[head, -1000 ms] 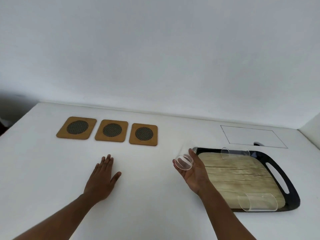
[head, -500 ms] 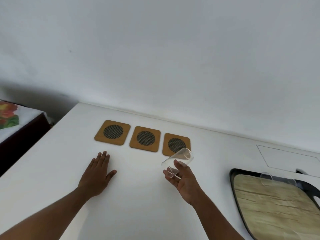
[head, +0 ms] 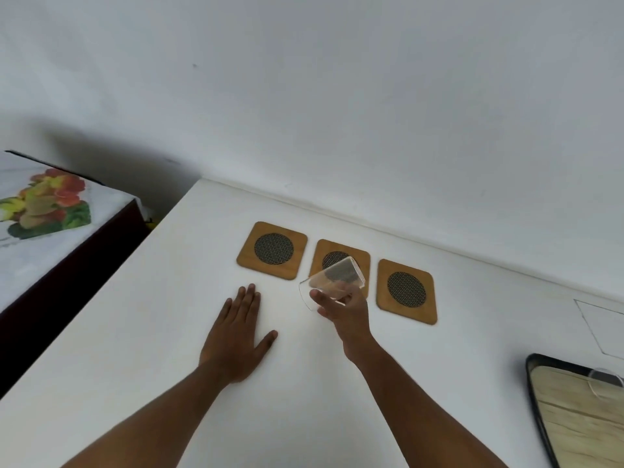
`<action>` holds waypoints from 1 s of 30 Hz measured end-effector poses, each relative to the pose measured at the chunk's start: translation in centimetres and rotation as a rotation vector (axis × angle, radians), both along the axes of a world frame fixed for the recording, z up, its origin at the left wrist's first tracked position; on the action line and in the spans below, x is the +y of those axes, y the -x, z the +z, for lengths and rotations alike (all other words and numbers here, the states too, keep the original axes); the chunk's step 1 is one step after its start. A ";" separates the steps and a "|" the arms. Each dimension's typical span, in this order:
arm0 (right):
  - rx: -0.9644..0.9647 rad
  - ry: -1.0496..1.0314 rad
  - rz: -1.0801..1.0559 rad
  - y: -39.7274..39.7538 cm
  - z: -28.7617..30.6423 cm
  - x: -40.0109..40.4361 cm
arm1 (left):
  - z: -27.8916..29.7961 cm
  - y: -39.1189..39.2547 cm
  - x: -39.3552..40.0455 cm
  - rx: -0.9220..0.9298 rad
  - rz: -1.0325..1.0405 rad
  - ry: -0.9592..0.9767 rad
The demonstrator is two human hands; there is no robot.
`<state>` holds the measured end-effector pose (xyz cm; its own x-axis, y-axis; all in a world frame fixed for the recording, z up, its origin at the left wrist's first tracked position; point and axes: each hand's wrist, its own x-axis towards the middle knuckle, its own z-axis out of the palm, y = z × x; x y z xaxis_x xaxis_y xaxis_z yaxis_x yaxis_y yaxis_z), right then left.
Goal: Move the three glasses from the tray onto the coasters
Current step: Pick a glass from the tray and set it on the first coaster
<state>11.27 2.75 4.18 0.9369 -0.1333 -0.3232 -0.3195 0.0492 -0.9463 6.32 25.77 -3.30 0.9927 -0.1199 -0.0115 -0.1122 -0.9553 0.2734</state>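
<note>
Three wooden coasters with dark mesh centres lie in a row near the wall: the left coaster (head: 272,250), the middle coaster (head: 337,256) and the right coaster (head: 406,291). My right hand (head: 344,312) holds a clear glass (head: 332,282), tilted on its side, in the air over the front of the middle coaster. My left hand (head: 241,336) rests flat on the white table, fingers apart, in front of the left coaster. The black tray (head: 537,393) with a wood-look floor is at the right edge, with a second glass (head: 604,383) lying on it.
The white table (head: 135,332) meets the wall just behind the coasters. A dark side table with a fruit-print cloth (head: 44,211) stands to the left. A thin rectangular outline (head: 601,325) is drawn on the table at the right.
My right hand has carried the glass leftward from beside the tray to above the middle coaster. The view has swung left, so most of the tray has left the frame. My left hand stayed flat.
</note>
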 end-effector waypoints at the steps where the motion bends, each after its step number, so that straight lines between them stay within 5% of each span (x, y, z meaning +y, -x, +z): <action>1: -0.035 0.076 0.006 -0.7 -0.1 1.0 | 0.0 0.0 0.0 0.000 -0.002 -0.001; 14: -0.308 0.633 0.112 -10.4 -1.8 9.2 | 0.1 -0.1 0.0 -0.005 -0.007 0.048; 30: -0.326 0.776 0.212 -12.4 -2.9 10.9 | 0.4 -0.1 -0.1 0.043 0.002 0.060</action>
